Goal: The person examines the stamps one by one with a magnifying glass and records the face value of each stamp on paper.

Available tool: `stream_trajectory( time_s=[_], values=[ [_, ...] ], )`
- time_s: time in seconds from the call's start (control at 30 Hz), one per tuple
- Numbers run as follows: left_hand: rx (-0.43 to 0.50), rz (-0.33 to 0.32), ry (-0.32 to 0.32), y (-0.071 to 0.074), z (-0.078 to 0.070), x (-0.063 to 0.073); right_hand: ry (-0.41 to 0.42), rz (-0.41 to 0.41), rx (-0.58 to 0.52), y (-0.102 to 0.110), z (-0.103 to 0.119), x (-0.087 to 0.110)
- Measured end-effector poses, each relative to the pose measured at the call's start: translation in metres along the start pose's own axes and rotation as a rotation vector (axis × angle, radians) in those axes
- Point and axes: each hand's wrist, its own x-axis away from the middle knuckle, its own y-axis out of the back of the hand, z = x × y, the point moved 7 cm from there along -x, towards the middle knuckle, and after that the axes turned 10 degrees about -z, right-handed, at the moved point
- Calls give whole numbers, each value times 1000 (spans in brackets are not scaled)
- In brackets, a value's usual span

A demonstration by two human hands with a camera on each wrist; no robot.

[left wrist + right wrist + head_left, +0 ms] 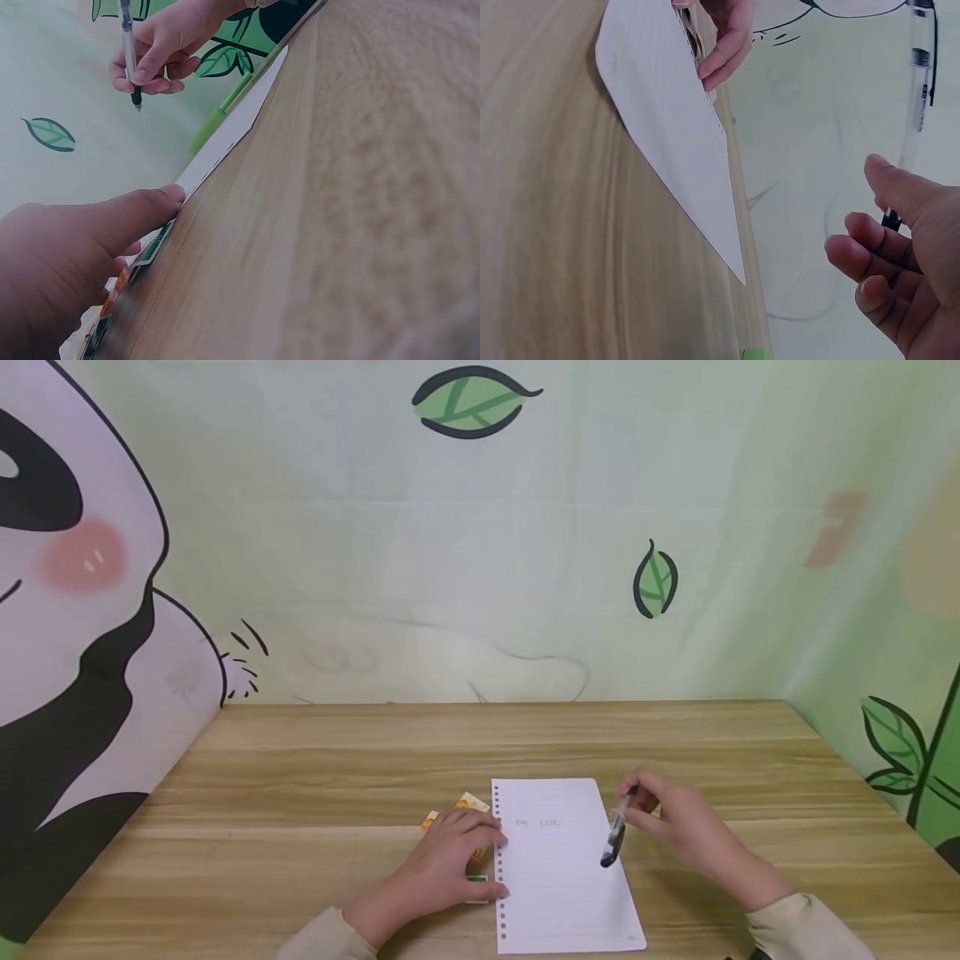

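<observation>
A lined white sheet (562, 893) with punched holes down its left side lies on the table, with faint handwriting near its top. My left hand (457, 864) rests at that holed edge, thumb and fingertips touching it. Partly hidden under this hand are an orange-and-yellow card (472, 802) and a green-edged flat piece (477, 878). Over the sheet's right side, my right hand (678, 818) pinches a clear-barrelled pen (617, 837) near its black grip. In the left wrist view, the pen's tip points down, raised above the sheet.
A green stick-like object (217, 120) lies beyond the sheet's right side, mostly hidden behind the right hand in the head view. The wooden table (300, 777) meets a printed fabric backdrop (465, 568) at its back edge and at both sides.
</observation>
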Motion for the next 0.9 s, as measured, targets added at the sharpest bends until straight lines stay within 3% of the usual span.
stream_trajectory(
  time_s=[0.27, 0.53, 0.63, 0.9],
  values=[
    [-22, -1, -8, 1, 0, 1, -61, 33, -85, -2, 4, 1],
    [-7, -7, -9, 0, 1, 1, -39, 61, -190, -2, 11, -1],
    [-7, -7, -7, 0, 1, 0, -84, 91, -236, -4, 10, -1],
    [-10, -3, -2, 1, 1, 1, -101, 90, -254, -3, 13, -6]
  ],
)
